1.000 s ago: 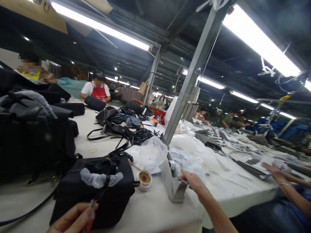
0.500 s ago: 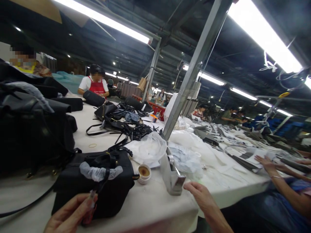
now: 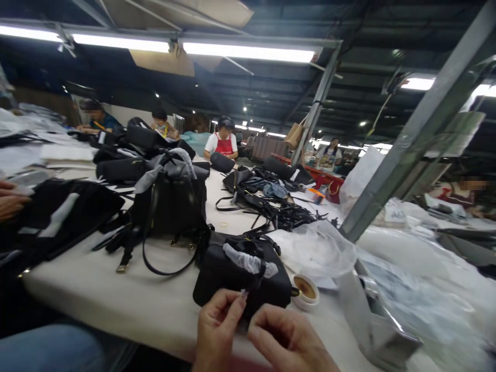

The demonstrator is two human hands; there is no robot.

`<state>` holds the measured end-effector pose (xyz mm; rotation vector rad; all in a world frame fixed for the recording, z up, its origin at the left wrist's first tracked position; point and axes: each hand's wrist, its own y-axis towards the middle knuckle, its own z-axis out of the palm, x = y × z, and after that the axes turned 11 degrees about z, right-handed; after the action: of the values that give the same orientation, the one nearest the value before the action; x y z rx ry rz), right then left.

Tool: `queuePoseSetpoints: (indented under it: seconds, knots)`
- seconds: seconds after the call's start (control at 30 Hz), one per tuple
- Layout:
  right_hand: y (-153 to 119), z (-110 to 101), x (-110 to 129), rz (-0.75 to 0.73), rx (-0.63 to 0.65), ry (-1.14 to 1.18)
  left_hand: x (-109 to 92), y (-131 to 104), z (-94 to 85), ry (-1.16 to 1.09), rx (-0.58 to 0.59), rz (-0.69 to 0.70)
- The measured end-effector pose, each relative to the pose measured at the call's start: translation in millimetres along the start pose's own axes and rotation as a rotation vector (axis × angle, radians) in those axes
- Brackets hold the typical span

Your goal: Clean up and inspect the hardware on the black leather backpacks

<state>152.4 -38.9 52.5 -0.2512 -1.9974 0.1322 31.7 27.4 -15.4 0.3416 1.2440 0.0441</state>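
Observation:
Close in front of me lies a black handbag (image 3: 232, 279) with crinkled translucent wrapping (image 3: 251, 261) around its handle. My left hand (image 3: 219, 323) is closed in a pinch at the bag's near side, with the tip of a small clear plastic piece (image 3: 244, 293) showing between thumb and finger. Just right of it, my right hand (image 3: 289, 333) has thumb and fingers pressed together; whatever they may hold is too small to make out. A round white tub (image 3: 306, 292) of brownish contents stands by the bag's right end.
A grey metal tape dispenser (image 3: 382, 320) sits at the right near a slanted metal post (image 3: 418, 124). Further left stands another black bag (image 3: 174, 201) with straps. Black straps (image 3: 282, 212) are heaped behind. A co-worker's hand (image 3: 11, 199) shows at far left.
My view has swung left, so things appear further right. My right hand has left the tape dispenser and come beside my left hand, which still pinches the small piece.

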Motion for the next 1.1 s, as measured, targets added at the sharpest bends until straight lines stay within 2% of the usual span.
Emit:
queuePoseSetpoints:
  seconds: [0.1, 0.27, 0.43, 0.5, 0.53, 0.6, 0.63, 0.7, 0.8, 0.87, 0.97, 1.1]
  knots:
    - [19, 12, 8, -0.056, -0.111, -0.11, 8, -6, -2.5, 0.024, 0.009, 0.126]
    - [29, 11, 3, -0.034, -0.197, -0.257, 12, -14, -7.3, 0.148, 0.055, 0.278]
    - [31, 16, 6, 0.043, -0.256, -0.304, 21, -24, -5.8, 0.191, -0.196, 0.399]
    - [31, 18, 7, 0.066, -0.263, -0.294, 22, -25, -7.8, 0.262, -0.237, 0.486]
    - [32, 19, 7, 0.072, -0.267, -0.287, 22, -24, -9.7, 0.295, -0.216, 0.526]
    - [33, 18, 6, 0.07, -0.261, -0.275, 17, -21, -14.4, 0.326, -0.104, 0.559]
    - [33, 17, 4, 0.066, -0.245, -0.268, 14, -19, -16.8, 0.321, -0.039, 0.539]
    - [33, 15, -1, 0.057, -0.192, -0.225, 9, -15, -20.2, 0.274, 0.035, 0.405]
    - [34, 13, -9, 0.051, -0.112, -0.092, 4, -12, -21.9, 0.138, 0.021, 0.099]
    - [34, 13, -13, 0.063, -0.114, -0.044, 1, -11, -21.5, 0.044, 0.027, -0.031]
    - [35, 18, -16, 0.082, -0.126, -0.01, -3, -11, -20.5, -0.022, 0.029, -0.066]
    - [40, 29, -25, 0.048, -0.081, 0.202, -6, -11, -18.6, -0.005, -0.007, -0.027]
